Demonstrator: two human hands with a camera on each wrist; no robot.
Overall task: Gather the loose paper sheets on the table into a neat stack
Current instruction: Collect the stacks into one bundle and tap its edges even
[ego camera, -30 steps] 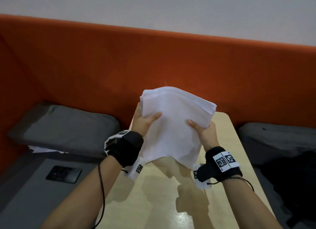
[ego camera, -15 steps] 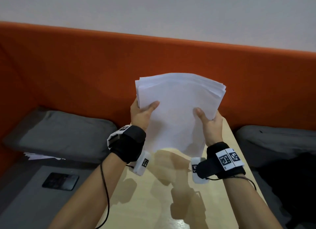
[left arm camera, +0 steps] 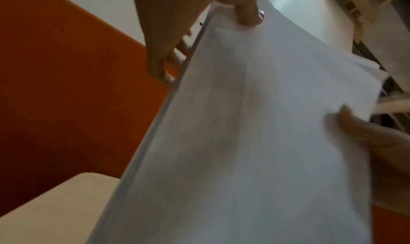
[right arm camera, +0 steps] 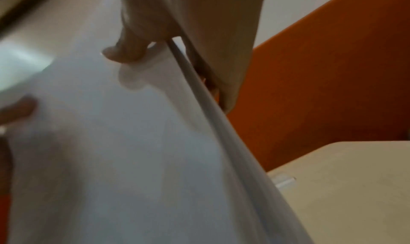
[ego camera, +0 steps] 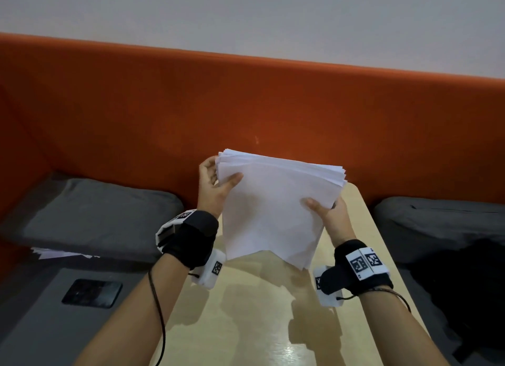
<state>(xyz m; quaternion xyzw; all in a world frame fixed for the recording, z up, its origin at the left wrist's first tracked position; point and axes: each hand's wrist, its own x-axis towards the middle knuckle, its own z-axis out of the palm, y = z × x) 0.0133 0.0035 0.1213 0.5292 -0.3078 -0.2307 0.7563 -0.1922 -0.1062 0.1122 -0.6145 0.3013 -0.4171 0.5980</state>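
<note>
A bundle of white paper sheets is held upright above the light wooden table, its lower edge just over the surface. My left hand grips the bundle's upper left edge, thumb on the near face and fingers behind. On the right edge, my right hand pinches it lower down. The left wrist view shows the paper sheets edge-on with my left hand around them. In the right wrist view my right hand grips the paper sheets. The top edges are slightly fanned.
An orange padded backrest runs behind the table. Grey seat cushions lie on both sides, with loose white paper poking out under the left one. A dark phone lies on the grey bench, and a black bag at the right.
The bundle was lifted half a second ago and has now come back down toward the table. Both hands kept their grip on its sides.
</note>
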